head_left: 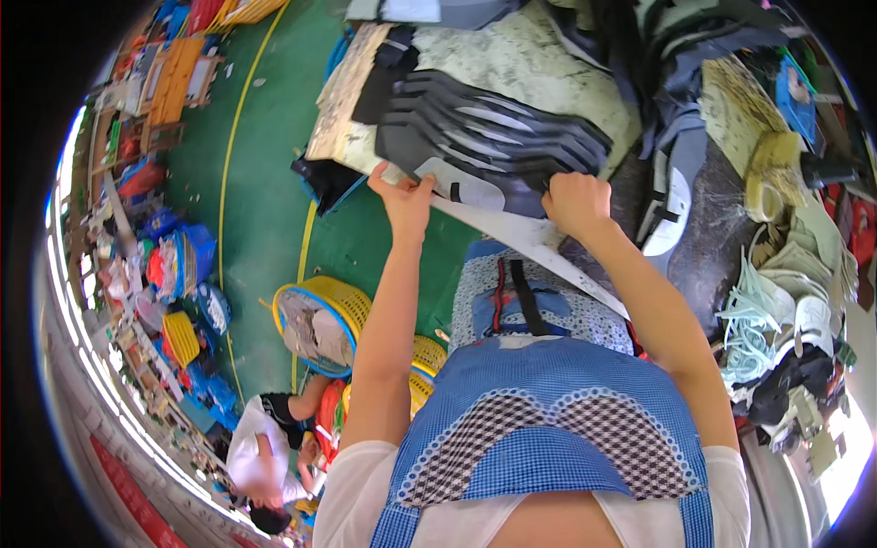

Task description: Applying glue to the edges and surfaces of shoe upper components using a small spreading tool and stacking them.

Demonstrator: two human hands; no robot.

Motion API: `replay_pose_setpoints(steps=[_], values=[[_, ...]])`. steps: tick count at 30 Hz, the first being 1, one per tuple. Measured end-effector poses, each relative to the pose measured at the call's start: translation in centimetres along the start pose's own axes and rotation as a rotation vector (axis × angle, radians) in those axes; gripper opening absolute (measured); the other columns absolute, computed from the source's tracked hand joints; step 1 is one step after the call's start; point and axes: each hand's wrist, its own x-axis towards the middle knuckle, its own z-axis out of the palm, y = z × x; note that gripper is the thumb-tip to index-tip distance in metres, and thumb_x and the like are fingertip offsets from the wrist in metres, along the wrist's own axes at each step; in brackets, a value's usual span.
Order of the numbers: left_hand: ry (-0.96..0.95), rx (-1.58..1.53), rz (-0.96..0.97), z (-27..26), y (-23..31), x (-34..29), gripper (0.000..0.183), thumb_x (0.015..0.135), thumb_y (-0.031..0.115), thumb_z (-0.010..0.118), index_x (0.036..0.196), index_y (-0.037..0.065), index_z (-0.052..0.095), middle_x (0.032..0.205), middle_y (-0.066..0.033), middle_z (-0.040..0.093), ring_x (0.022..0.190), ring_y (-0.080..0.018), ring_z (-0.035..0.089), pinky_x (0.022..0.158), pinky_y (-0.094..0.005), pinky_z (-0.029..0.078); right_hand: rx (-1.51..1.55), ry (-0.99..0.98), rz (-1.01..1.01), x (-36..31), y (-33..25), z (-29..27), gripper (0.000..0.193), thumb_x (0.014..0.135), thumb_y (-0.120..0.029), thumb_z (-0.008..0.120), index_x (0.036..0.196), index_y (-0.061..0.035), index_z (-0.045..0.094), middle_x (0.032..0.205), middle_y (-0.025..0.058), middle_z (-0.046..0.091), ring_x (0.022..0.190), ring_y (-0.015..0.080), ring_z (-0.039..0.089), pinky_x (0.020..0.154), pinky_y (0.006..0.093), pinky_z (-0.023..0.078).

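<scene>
A flat dark grey fabric piece with a light grey rounded patch (464,185) and a small black tab lies at the table's near edge. My left hand (404,205) grips its left end, thumb on top and forefinger stretched along the edge. My right hand (579,205) is closed in a fist at its right end, where the fingers hide what they grip. Just beyond both hands, several similar dark grey pieces (493,121) lie overlapped in a fanned row. To the right of my right hand is another dark piece with a white patch (674,215).
The worktable (539,57) has a worn pale top and a white front edge. Dark pieces (639,55) are heaped at its far right, near a yellowish roll (775,173). Pale green straps and pieces (776,301) pile up at right. Yellow baskets (343,297) and a seated person (260,452) are at lower left.
</scene>
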Motion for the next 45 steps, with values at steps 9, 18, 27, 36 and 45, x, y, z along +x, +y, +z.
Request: replay_pose_setpoints(steps=[9,18,27,36,45], values=[[0.058,0.339,0.069,-2.1,-0.1,0.7,0.049,0.087,0.012,0.058,0.129,0.006,0.033,0.073,-0.0068,0.054,0.069,-0.0137,0.056,0.06,-0.0319,0.046,0.534,0.146,-0.027,-9.3,6.2,-6.6,0.041,0.075,-0.042,0.077,0.091,-0.0092,0.057,0.072,0.0112,0.066,0.075,0.0361,0.067,0.067,0.0432,0.051],[-0.85,-0.026,0.275,17.0,7.3,-10.2,0.037,0.097,0.021,0.062,0.126,0.002,0.049,0.095,-0.0096,0.062,0.085,-0.0175,0.064,0.086,-0.0295,0.052,1.181,1.214,0.547,-17.7,33.8,-5.6,0.032,0.095,-0.029,0.063,0.091,0.0027,0.066,0.074,0.0112,0.07,0.063,0.0152,0.069,0.057,0.0242,0.052],[-0.784,0.302,0.102,27.1,8.3,-15.2,0.038,0.089,0.012,0.069,0.117,0.002,0.045,0.073,-0.0061,0.057,0.073,-0.0144,0.063,0.063,-0.028,0.053,1.187,1.028,0.653,-14.0,38.0,-5.5,0.046,0.095,-0.037,0.061,0.084,0.0072,0.066,0.068,0.0139,0.069,0.065,0.0203,0.071,0.057,0.0291,0.055],[-0.69,0.423,0.411,29.7,6.9,-12.6,0.06,0.081,0.014,0.078,0.129,-0.005,0.047,0.106,-0.0094,0.056,0.08,-0.0115,0.054,0.07,-0.0254,0.051,1.367,0.462,0.27,-8.0,28.0,-4.3,0.041,0.093,-0.034,0.067,0.1,0.006,0.06,0.075,0.0096,0.07,0.066,0.013,0.069,0.06,0.0205,0.051],[-0.832,0.297,0.245,29.5,5.0,-10.8,0.044,0.08,0.013,0.079,0.112,0.0,0.052,0.096,-0.0037,0.056,0.083,-0.0106,0.052,0.074,-0.0248,0.048,1.212,0.613,0.187,-11.1,26.6,-0.9,0.027,0.088,-0.025,0.067,0.08,0.0007,0.063,0.061,0.0092,0.067,0.053,0.0134,0.062,0.053,0.0292,0.048]])
